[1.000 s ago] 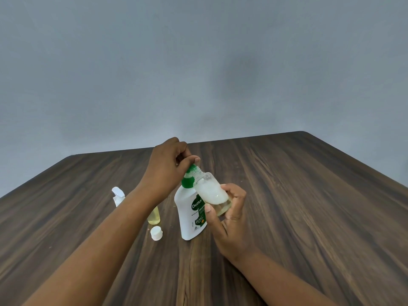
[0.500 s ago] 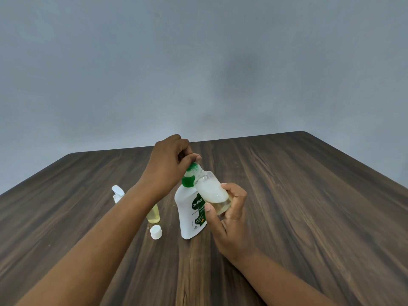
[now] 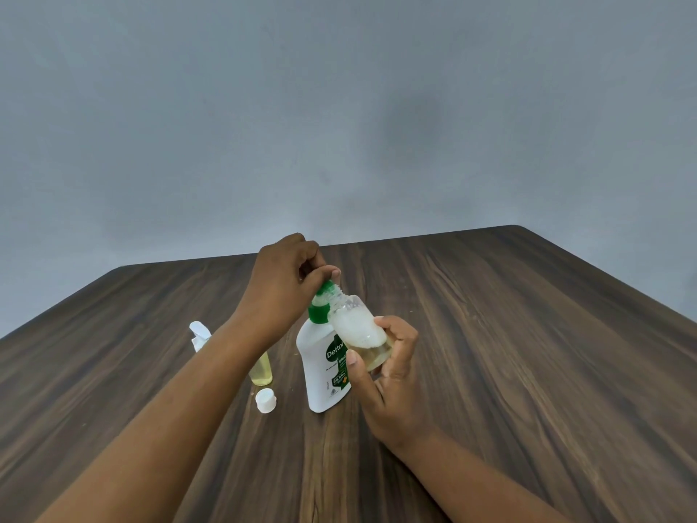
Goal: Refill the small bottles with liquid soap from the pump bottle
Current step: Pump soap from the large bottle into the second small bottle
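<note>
Nearest to you, the loose white cap [image 3: 266,400] lies on the tabletop [image 3: 528,371], just left of the pump bottle [image 3: 322,371]. The pump bottle stands upright about halfway between the left and right edges. Your right hand [image 3: 390,375] comes up from the near side, and its fingers and thumb are curled round the lower half of the small bottle [image 3: 358,330]. You hold this bottle in the air, tilted, with its open neck against the green top of the pump. Inside it is white foam over a thin layer of yellowish liquid.

Compared with one second ago, almost nothing has moved: both hands keep their places and the foam level looks the same. I judge that the filling goes slowly and more strokes are needed.

Behind your left forearm, a second small bottle [image 3: 261,368] with yellow liquid stands on the tabletop. Further away, your left hand [image 3: 283,285] sits on the pump top, its fingers curled closed over it and the thumb tip near the spout. The pump head itself is hidden, so probably you are pressing it. Toward the left edge, a white flip-top piece [image 3: 200,335] shows beside the forearm.
</note>
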